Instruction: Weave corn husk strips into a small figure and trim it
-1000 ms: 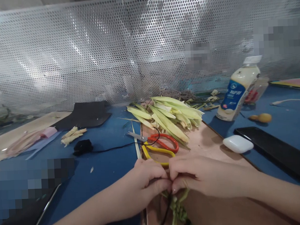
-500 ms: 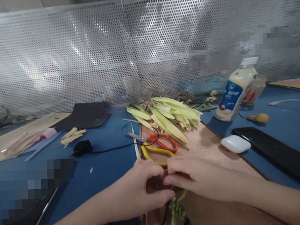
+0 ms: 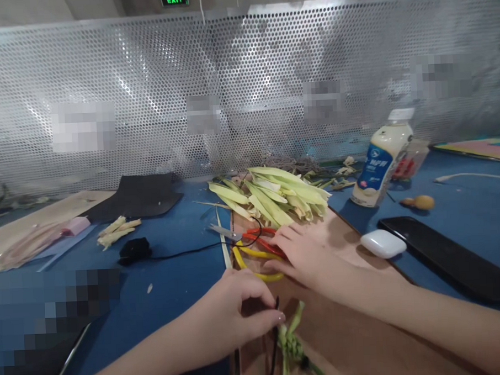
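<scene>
The knotted green husk piece (image 3: 292,346) lies on the tan board (image 3: 340,234), near the wearer, with a dark cord (image 3: 273,349) beside it. By its look, it should be light and pliable, springy at the knot and easily torn at its loose ends; it would be best held by the dense knot. The cord is met by the fingertips of the left hand (image 3: 251,306), thumb and forefinger curved around a gap; whether it is pinched cannot be told. The red and yellow handles of the scissors (image 3: 253,252) are touched by the loosely bent right hand (image 3: 305,257); a closed grip cannot be confirmed. Beyond, pale corn husks (image 3: 275,194) are heaped.
</scene>
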### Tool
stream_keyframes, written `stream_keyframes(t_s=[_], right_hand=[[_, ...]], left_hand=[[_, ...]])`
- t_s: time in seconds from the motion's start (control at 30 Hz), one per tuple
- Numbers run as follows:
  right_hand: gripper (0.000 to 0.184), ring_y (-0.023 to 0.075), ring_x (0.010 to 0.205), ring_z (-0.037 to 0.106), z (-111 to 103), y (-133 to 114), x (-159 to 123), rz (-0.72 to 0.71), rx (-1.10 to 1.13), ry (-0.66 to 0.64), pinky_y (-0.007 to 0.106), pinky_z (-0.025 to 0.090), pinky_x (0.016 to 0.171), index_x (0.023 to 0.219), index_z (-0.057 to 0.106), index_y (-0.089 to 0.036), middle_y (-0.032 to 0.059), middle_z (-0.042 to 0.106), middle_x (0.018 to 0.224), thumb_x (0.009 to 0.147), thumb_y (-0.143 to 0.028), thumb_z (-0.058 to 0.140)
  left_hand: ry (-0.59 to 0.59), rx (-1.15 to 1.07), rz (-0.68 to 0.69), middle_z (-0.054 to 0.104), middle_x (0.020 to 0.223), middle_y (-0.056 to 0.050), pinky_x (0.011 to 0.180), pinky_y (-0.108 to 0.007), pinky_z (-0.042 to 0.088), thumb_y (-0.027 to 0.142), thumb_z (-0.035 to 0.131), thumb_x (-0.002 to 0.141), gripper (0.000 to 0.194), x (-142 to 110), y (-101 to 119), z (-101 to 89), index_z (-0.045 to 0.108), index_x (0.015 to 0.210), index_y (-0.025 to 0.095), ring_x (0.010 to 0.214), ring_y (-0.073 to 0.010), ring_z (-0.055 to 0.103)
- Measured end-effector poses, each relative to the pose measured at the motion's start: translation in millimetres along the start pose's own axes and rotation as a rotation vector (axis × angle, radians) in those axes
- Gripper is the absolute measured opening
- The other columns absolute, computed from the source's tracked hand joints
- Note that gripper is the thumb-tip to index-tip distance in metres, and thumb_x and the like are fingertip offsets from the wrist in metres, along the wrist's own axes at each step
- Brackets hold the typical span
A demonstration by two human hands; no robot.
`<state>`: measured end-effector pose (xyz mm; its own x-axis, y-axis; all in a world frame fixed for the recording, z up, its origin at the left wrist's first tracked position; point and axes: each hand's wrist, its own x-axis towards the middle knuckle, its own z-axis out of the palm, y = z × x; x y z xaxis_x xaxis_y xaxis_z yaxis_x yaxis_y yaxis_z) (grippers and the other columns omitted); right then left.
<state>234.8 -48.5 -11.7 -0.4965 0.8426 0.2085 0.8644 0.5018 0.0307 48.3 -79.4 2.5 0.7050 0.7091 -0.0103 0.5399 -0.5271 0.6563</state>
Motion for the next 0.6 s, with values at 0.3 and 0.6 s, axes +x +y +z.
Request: stream_keyframes(t_s=[0.3, 0.6], right_hand=[[0.031, 0.0240, 0.075, 0.054, -9.3, -8.7, 38.7, -0.031, -0.048, -0.125, 0.033, 0.041, 0.066, 0.084, 0.064, -0.004, 0.0159, 0.058, 0.083, 0.081, -0.034, 0.054], [0.028, 0.0090, 0.038, 0.036, -79.5, -17.6, 47.1, 0.012, -0.071, -0.298, 0.023, 0.025, 0.036, 0.063, 0.058, -0.015, 0.0019, 0.052, 0.052, 0.070, -0.041, 0.052]], left_hand=[[0.020, 0.024, 0.070, 0.060, 0.066, 0.003, 0.073, -0.024, 0.035, 0.033, 0.058, 0.080, 0.019, -1.7, -1.2, -0.6, 0.064, 0.069, 0.017, 0.070, -0.0115, 0.053], [-0.022, -0.160, 0.044, 0.058, 0.066, 0.002, 0.057, -0.019, 0.036, 0.031, 0.057, 0.079, 0.019, -3.6, -3.0, -3.0, 0.066, 0.076, 0.015, 0.062, -0.0098, 0.049]])
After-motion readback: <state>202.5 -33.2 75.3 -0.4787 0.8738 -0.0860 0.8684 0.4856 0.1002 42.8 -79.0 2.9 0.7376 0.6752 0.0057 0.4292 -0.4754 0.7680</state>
